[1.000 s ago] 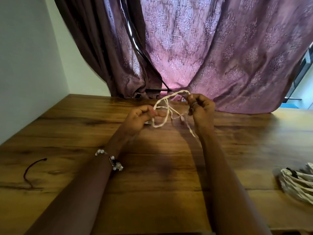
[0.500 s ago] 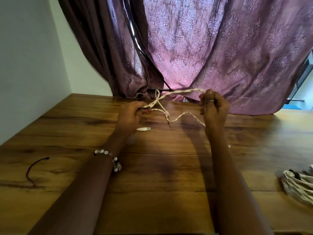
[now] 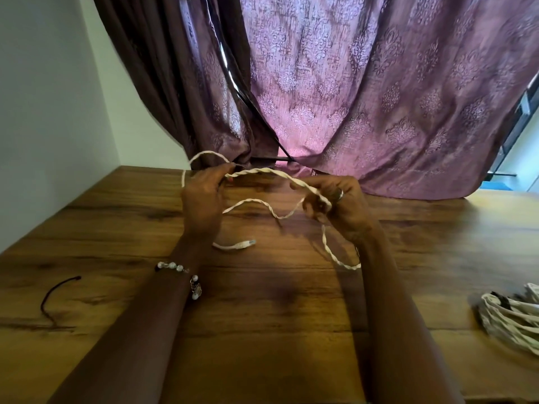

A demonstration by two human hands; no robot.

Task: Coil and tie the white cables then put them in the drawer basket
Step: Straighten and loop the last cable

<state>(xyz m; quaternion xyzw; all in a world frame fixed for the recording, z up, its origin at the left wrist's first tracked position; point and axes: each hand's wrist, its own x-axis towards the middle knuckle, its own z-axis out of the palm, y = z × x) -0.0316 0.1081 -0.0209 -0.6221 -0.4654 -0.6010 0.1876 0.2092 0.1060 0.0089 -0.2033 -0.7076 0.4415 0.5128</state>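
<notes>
Cable (image 3: 264, 171) spans between left hand (image 3: 204, 196) and right hand (image 3: 339, 204), both pinching it.

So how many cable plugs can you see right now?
1: a white plug lies on the table below the left hand. Others may be hidden in the bundle at right.
</notes>
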